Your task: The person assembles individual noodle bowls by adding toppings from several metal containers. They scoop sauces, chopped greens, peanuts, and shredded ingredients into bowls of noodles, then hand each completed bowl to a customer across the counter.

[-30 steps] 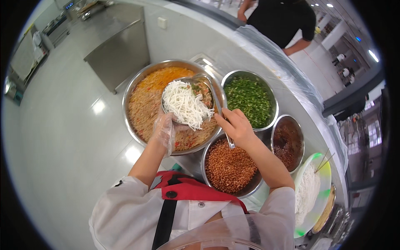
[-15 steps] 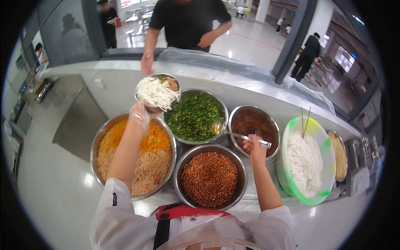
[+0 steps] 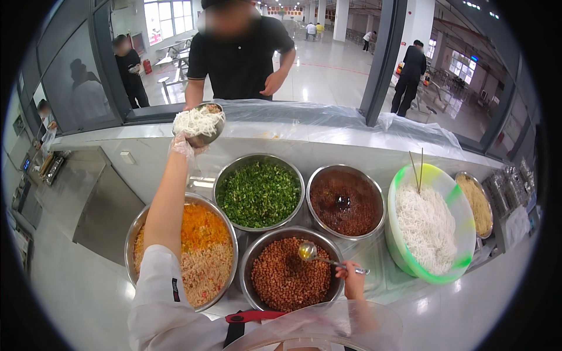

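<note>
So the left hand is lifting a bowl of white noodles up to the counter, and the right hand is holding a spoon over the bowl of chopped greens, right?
Not quite. In the head view the right hand holds the spoon over the bowl of brown peanuts, not the chopped greens. The left hand does lift the bowl of white noodles.

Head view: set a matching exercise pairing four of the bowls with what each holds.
Things:
1. green-rimmed bowl
2. small bowl in the left hand
3. steel bowl under the spoon
4. steel bowl behind it

Contents:
A. chopped greens
B. white noodles with two chopsticks
C. brown nuts
D. white noodles, heaped

Pairs: 1-B, 2-D, 3-C, 4-A
</note>
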Demonstrator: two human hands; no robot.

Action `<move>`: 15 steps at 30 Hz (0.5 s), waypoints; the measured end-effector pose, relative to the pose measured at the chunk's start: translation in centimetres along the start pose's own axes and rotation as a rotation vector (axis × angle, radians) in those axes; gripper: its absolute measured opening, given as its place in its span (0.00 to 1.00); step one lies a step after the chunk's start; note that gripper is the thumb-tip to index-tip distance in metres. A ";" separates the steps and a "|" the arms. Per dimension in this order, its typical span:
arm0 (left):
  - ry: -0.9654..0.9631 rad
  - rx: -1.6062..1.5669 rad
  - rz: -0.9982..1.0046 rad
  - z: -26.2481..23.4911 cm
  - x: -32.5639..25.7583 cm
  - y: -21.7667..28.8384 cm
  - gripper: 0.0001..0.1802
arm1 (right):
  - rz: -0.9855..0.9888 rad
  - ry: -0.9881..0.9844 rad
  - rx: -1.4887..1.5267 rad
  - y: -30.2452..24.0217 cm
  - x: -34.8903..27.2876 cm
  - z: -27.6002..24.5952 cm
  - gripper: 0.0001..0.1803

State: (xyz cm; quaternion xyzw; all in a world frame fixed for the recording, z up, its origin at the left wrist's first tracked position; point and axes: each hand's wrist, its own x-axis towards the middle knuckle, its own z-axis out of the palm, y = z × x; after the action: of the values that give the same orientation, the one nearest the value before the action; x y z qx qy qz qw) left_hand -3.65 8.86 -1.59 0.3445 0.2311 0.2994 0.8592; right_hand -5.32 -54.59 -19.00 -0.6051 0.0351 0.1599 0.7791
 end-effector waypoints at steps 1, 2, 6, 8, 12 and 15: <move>0.006 -0.016 0.015 2.1 -0.8 0.0 0.29 | -0.006 0.023 -0.023 0.4 -0.5 -0.4 0.13; 0.013 -0.032 0.029 4.1 -1.7 0.1 0.28 | -0.011 0.046 -0.045 0.6 -1.0 -0.7 0.13; -0.121 -0.209 0.184 3.2 -1.1 3.0 0.26 | -0.016 0.019 -0.064 1.0 -2.8 0.3 0.12; 0.089 -0.124 0.036 3.1 -1.3 1.8 0.23 | -0.059 -0.006 -0.089 1.8 -3.4 0.7 0.12; -0.330 0.081 -0.039 0.9 -7.2 -4.5 0.18 | -0.114 0.008 -0.225 3.6 -4.1 0.8 0.10; -0.326 0.298 -0.120 4.6 -19.7 -5.4 0.19 | -0.103 0.021 -0.330 3.8 -5.2 1.7 0.07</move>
State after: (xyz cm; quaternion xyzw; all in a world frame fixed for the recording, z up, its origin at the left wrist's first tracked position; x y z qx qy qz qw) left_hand -13.08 -9.63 1.25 0.4970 0.1510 0.1510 0.8411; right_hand -11.55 -53.21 -20.80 -0.7273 -0.0146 0.1173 0.6760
